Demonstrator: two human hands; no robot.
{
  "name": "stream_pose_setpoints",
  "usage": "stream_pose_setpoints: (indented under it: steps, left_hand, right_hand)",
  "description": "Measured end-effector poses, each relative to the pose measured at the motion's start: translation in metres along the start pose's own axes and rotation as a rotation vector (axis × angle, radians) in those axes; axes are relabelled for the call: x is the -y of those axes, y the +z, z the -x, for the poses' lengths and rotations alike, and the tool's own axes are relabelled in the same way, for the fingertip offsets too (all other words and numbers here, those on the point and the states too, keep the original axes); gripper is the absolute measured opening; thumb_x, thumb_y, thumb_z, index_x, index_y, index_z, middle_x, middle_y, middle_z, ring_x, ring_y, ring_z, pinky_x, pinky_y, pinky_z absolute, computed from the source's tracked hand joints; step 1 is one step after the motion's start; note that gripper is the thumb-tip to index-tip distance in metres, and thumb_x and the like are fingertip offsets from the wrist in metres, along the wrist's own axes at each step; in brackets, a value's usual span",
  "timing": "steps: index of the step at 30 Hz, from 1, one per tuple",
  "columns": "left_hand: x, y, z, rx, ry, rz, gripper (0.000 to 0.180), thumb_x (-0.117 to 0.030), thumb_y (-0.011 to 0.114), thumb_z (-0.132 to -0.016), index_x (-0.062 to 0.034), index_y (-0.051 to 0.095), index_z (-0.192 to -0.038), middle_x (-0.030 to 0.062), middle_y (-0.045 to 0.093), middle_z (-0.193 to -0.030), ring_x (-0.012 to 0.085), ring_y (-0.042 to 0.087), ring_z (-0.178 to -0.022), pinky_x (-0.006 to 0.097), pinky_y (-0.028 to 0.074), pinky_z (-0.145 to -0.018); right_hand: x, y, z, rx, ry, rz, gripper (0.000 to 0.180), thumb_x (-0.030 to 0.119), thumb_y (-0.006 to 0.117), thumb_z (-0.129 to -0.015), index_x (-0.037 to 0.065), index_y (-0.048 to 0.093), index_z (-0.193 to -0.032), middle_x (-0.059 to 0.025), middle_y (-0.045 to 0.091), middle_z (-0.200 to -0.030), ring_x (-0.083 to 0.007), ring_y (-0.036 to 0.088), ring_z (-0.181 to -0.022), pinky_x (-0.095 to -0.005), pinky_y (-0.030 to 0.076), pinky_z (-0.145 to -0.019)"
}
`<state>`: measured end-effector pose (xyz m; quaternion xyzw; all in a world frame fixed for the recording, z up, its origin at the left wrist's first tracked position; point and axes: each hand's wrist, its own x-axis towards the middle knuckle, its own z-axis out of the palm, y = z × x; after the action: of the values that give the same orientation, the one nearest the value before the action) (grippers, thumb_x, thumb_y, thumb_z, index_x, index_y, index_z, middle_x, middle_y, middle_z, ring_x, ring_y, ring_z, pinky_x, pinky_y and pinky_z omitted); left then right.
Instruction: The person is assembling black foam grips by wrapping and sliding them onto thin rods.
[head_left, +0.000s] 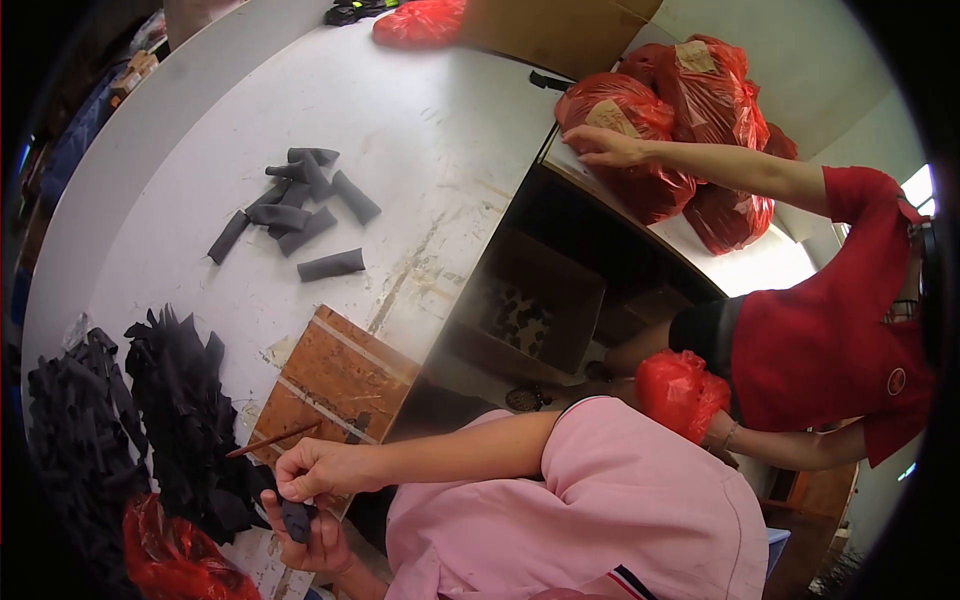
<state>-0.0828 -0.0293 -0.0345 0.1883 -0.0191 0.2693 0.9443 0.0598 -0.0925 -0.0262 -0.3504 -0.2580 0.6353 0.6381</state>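
In my left hand (pixel 318 548), near the lower edge, is a small dark grey fabric roll (pixel 297 518), with fingers curled round it. My right hand (pixel 318 468) is just above, its thumb and fingertips pinched together at the upper end of the same roll. A thin brown pointed stick (pixel 272 440) shows beside my right knuckles; whether it is held or rests on the board is unclear. Under and beyond my hands lies a wooden board (pixel 340 375) with pale tape strips. A heap of dark cloth strips (pixel 185 420) lies to the left of my hands.
Several grey fabric tubes (pixel 332 264) lie scattered on the white table (pixel 420 130). A second dark strip heap (pixel 85 420) and a red plastic bag (pixel 185 555) are at lower left. At right, a person in red (pixel 810 350) touches full red bags (pixel 620 110) and holds another.
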Motion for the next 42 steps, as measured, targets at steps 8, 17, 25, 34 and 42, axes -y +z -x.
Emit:
stream_pose_setpoints:
  steps: [8,17,25,34,42]
  left_hand:
    - [0.026,0.018,-0.014,-0.632,0.354,-1.111,0.03,0.002,0.049,-0.079,0.0046,0.049,-0.109,0.0058,0.055,-0.082,0.0065,0.048,-0.061,0.015,0.036,-0.052]
    - [0.021,0.002,-0.013,-0.652,0.352,-0.928,0.011,0.003,0.049,-0.08,0.0029,0.05,-0.091,0.0084,0.056,-0.079,0.0043,0.043,-0.053,0.013,0.034,-0.046]
    - [0.003,0.028,-0.016,-0.236,0.018,-0.184,0.024,0.009,0.053,-0.073,0.004,0.043,-0.095,0.0181,0.054,-0.07,0.0036,0.034,-0.033,0.015,0.026,-0.03]
    - [-0.023,0.075,-0.068,-0.207,-0.077,0.152,0.035,0.0,0.035,-0.084,0.0066,0.035,-0.118,0.0159,0.059,-0.082,0.0025,0.037,-0.034,0.018,0.029,-0.032]
    - [-0.002,0.017,-0.073,-0.32,-0.142,0.405,0.033,0.004,0.04,-0.079,0.0013,0.044,-0.112,0.0106,0.059,-0.083,0.0036,0.033,-0.035,0.018,0.027,-0.036]
  right_hand:
    - [-0.009,-0.001,-0.005,-0.23,-0.649,0.67,0.009,0.006,0.054,-0.078,0.002,0.047,-0.076,-0.0095,0.048,-0.07,-0.0233,0.051,-0.063,-0.0284,0.041,-0.055]
    - [-0.011,0.008,-0.002,-0.359,-0.545,0.82,0.013,0.009,0.056,-0.076,0.002,0.045,-0.079,-0.0123,0.044,-0.077,-0.0304,0.048,-0.071,-0.0359,0.041,-0.061]
    - [0.009,0.01,0.007,-0.161,-0.048,0.188,0.014,0.015,0.053,-0.084,0.003,0.049,-0.078,-0.0024,0.05,-0.071,-0.0097,0.049,-0.062,-0.0245,0.041,-0.056]
    - [0.099,0.029,-0.008,-0.268,-0.172,0.609,0.019,0.016,0.053,-0.084,0.0,0.05,-0.074,-0.0004,0.044,-0.058,-0.0081,0.043,-0.053,-0.0231,0.034,-0.048]
    - [0.066,-0.014,-0.015,-0.196,0.053,0.077,0.02,0.022,0.054,-0.084,0.004,0.054,-0.075,-0.0001,0.049,-0.063,-0.0058,0.044,-0.052,-0.0168,0.037,-0.045]
